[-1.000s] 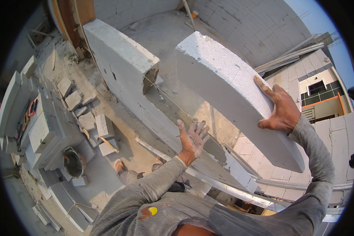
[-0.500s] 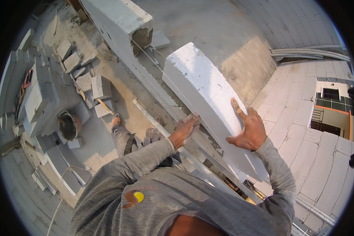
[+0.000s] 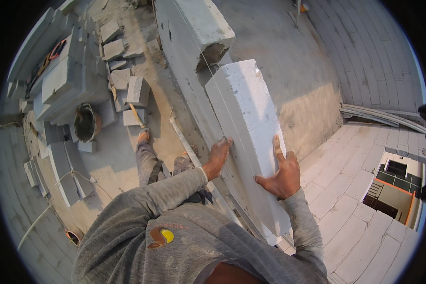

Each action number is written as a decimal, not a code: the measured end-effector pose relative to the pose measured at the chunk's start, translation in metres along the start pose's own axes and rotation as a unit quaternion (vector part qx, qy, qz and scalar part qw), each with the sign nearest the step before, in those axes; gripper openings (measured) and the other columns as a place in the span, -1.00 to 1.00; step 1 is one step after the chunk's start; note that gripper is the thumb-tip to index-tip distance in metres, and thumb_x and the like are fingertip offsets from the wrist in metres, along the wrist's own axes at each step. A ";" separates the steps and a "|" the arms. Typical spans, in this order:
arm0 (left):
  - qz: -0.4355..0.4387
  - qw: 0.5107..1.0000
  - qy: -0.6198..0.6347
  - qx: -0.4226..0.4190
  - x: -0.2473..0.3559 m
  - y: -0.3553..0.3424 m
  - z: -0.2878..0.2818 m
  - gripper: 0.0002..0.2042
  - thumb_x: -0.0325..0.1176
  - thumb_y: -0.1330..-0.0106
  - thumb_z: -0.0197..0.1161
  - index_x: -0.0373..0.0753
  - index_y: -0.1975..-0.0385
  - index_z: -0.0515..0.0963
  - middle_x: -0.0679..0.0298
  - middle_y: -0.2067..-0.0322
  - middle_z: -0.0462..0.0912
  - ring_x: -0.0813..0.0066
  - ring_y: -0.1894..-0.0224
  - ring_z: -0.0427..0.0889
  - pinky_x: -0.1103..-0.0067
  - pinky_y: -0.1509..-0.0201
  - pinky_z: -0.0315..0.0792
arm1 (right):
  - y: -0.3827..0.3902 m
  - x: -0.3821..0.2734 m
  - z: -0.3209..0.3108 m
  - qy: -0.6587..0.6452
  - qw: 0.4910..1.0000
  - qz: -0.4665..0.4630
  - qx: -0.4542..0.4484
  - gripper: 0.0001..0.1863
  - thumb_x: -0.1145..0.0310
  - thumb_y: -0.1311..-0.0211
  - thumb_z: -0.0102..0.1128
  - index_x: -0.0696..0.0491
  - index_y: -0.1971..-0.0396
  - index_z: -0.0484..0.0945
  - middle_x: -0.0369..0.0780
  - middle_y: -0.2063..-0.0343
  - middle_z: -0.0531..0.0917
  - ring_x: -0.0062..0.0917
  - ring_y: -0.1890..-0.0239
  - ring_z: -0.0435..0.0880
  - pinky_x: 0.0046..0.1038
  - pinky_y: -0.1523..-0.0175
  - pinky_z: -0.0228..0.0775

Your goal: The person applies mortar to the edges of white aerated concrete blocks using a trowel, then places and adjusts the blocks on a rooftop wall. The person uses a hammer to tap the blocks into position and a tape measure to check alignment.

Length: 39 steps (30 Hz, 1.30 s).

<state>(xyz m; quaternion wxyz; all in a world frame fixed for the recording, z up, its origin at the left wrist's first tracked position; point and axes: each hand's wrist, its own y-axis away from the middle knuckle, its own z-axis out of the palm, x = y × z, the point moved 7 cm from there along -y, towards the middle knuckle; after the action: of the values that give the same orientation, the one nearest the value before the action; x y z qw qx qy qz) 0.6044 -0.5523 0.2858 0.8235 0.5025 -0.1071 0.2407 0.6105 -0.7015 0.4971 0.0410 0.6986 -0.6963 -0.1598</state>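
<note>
- Low wall of smooth pale grey blocks: run diagonally through the centre; its raised course is ended by a chipped, hollowed face.
- Stack of pale grey rectangular blocks: piled at the left, well apart from the wall.
- Long white-grey rectangular block with rough, pitted top: held along the wall's line, its far end just beside the raised course. One second ago it was held well out to the right of that course; half a second ago a wider gap was shown.
- Right hand, grey-sleeved: clamped over the long block's top toward the near end, thumb and fingers spread across it, much as before.
- Left hand, dust-marked: placed at the long block's left face, fingers together; opened wide in the air one second ago. Whether the block is pressed by it cannot be told.
- Round dark bucket: set near the stack.
- Red-handled tool: laid on the stack.
- Thin pale string: stretched along the raised course.
</note>
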 end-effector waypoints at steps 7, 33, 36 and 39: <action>-0.009 0.999 0.023 0.037 0.003 -0.005 -0.002 -0.35 -0.07 -0.56 0.01 -0.37 -0.49 0.13 -0.03 -0.48 0.19 0.03 -0.51 0.18 0.32 -0.59 0.03 | -0.008 -0.012 -0.002 -0.001 1.000 -0.014 0.008 0.32 0.12 0.40 0.65 -0.01 -0.54 0.16 0.00 0.37 0.50 -0.19 0.36 0.52 -0.19 0.17 0.47; 0.078 0.985 0.092 0.123 0.022 -0.034 -0.024 -0.79 -0.15 -0.41 0.16 -0.03 0.48 0.46 0.49 0.56 0.20 0.65 0.50 0.16 0.54 0.33 0.15 | -0.036 -0.021 -0.004 -0.005 0.999 -0.040 0.029 0.29 0.08 0.38 0.65 0.03 -0.52 0.21 -0.03 0.44 0.50 -0.19 0.41 0.49 -0.17 0.21 0.42; 0.080 0.983 0.088 0.138 0.031 -0.035 -0.028 -0.78 -0.16 -0.40 0.16 -0.03 0.49 0.46 0.49 0.58 0.20 0.65 0.52 0.14 0.54 0.34 0.14 | -0.044 -0.027 -0.007 -0.007 0.998 -0.050 0.037 0.30 0.07 0.38 0.64 0.04 -0.52 0.19 -0.03 0.43 0.49 -0.21 0.40 0.48 -0.18 0.21 0.42; 0.072 0.982 0.098 0.147 0.038 -0.036 -0.029 -0.79 -0.17 -0.40 0.16 -0.04 0.49 0.46 0.49 0.59 0.20 0.64 0.52 0.13 0.55 0.36 0.12 | -0.051 -0.030 -0.007 0.010 0.999 -0.040 0.023 0.32 0.09 0.39 0.63 0.09 -0.53 0.16 -0.04 0.39 0.47 -0.24 0.38 0.45 -0.21 0.20 0.43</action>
<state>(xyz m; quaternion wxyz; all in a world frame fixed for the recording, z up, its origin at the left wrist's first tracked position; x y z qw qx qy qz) 0.6534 -0.5296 0.2604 0.7279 0.5829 -0.0254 0.3603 0.6622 -0.6719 0.4941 0.0254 0.7284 -0.6707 -0.1378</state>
